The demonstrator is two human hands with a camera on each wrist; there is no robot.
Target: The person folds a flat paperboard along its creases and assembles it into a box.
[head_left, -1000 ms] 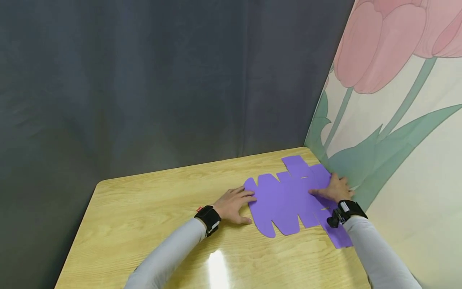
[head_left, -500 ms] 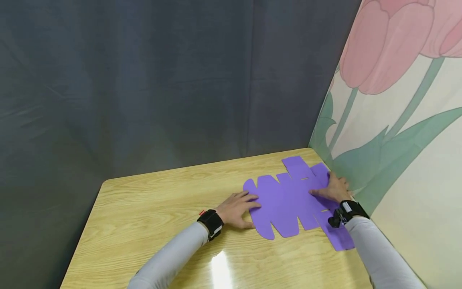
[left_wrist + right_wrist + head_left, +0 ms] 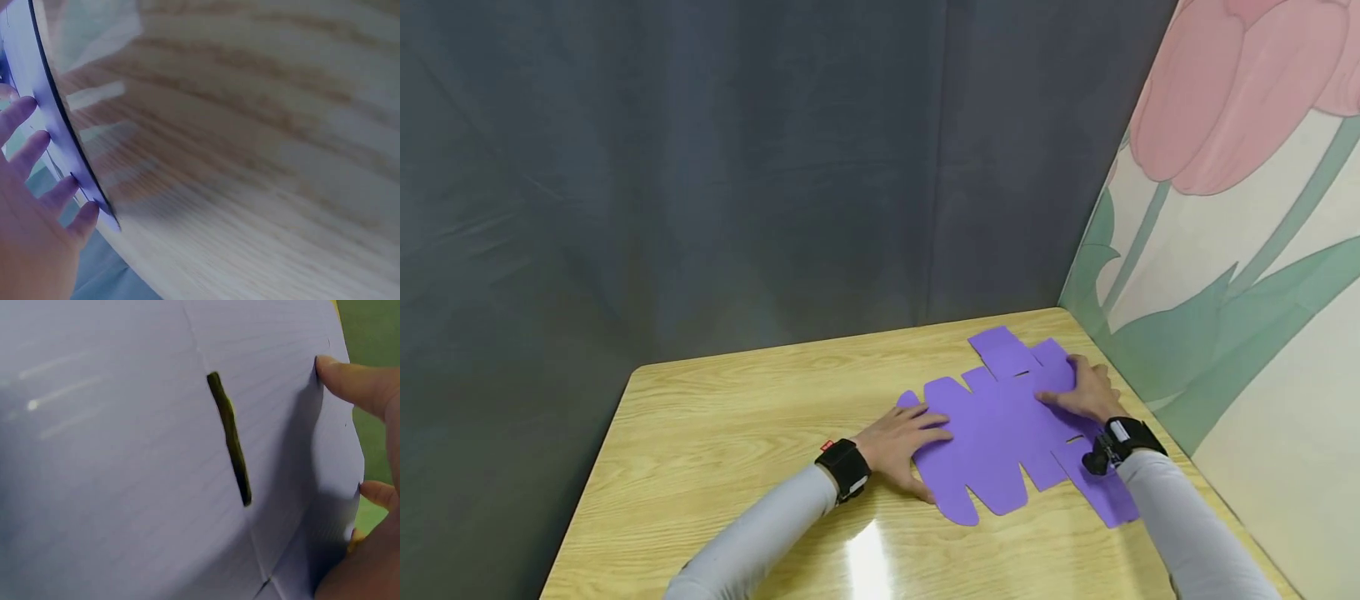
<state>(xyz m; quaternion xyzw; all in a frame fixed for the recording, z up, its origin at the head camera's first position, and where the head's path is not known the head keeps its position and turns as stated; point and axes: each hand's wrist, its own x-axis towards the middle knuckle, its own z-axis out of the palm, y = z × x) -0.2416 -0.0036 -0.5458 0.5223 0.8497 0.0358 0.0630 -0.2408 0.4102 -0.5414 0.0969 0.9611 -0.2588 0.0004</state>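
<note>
A purple unfolded cardboard box (image 3: 992,425), with cut flaps and slots, lies spread out on the wooden table. My left hand (image 3: 904,446) is at its rounded left end. Its spread fingers (image 3: 62,194) reach over that edge, while the thumb points to the near side. At the right end, my right hand (image 3: 1082,392) spans a flap. The thumb rests on the card and the other fingers reach to its far right edge. The right wrist view shows a narrow dark slot (image 3: 231,440) in the card beside the hand.
The wooden table (image 3: 722,442) has a dark curtain (image 3: 737,183) along its back. A wall with a printed tulip pattern (image 3: 1210,325) borders its right side. Light reflects off the tabletop near the front.
Against the table, the cardboard has shifted left and turned slightly, its left end coming nearer. My left fingers reach further onto it. The right hand has moved left with it, and the view has turned.
</note>
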